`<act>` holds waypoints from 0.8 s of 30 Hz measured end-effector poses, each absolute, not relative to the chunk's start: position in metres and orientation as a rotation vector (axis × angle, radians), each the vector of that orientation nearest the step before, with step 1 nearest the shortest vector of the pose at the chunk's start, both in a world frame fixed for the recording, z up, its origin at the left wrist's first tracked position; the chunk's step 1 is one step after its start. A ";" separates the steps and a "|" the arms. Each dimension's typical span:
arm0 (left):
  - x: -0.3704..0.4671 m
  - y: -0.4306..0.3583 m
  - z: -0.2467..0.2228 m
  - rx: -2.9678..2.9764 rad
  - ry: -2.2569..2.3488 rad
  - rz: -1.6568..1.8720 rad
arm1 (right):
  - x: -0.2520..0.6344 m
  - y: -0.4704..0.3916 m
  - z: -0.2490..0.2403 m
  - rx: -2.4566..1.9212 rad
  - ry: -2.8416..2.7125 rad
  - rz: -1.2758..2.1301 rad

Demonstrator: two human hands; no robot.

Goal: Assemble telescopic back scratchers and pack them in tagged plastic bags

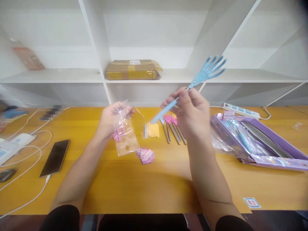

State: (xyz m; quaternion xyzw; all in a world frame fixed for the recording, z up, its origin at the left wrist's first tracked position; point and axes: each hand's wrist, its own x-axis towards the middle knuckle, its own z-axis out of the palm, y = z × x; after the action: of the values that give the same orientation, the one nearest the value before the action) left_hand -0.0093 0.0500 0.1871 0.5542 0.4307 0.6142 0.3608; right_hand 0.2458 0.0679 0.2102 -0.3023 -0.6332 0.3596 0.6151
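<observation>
My right hand (190, 106) is closed around the middle of a light blue back scratcher (204, 74), its hand-shaped head pointing up and right, its blue handle slanting down left. In my left hand (115, 114) is a clear plastic bag (126, 141), pinched near its top and hanging down. Pink pieces (118, 134) show behind or through the bag; I cannot tell which. Between the hands lie a row of yellow sticks (153, 130) with a blue one at its left. Several back scratchers with metal rods (173, 128) lie beside them. Small pink cards (146, 156) are piled nearer me.
At right, a purple box (271, 160) holds bagged items, with a power strip (240, 110) behind it. A phone (55, 158) with a white cable lies left. A taped carton (133, 70) sits on the white shelf. A numbered label (252, 202) is near the front edge.
</observation>
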 end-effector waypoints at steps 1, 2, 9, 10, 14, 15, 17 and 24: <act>-0.014 0.051 0.189 1.399 1.092 1.647 | 0.252 0.055 0.218 -0.699 -1.533 0.815; -0.018 0.051 0.191 1.384 1.070 1.697 | 0.258 0.041 0.225 -0.714 -1.647 0.799; -0.024 0.051 0.196 1.231 0.956 1.890 | 0.257 -0.009 0.233 -0.883 -2.346 0.267; -0.024 0.053 0.195 1.199 0.951 1.905 | 0.255 -0.008 0.231 -0.916 -2.367 0.221; -0.028 0.060 0.191 1.117 0.888 1.930 | 0.255 0.005 0.226 -1.000 -2.398 0.124; -0.030 0.061 0.191 1.107 0.871 1.925 | 0.257 0.007 0.226 -1.002 -2.393 0.115; -0.033 0.062 0.192 1.083 0.860 1.914 | 0.262 0.011 0.229 -0.995 -2.376 0.107; -0.031 0.064 0.194 0.959 0.916 1.942 | 0.266 0.020 0.229 -0.966 -2.343 0.186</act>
State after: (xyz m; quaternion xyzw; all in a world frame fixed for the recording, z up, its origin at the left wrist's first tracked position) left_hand -0.0307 0.0639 0.1940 0.3763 0.3596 0.7622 0.3850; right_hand 0.2657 0.0204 0.2292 -0.3631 -0.8807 0.0699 0.2960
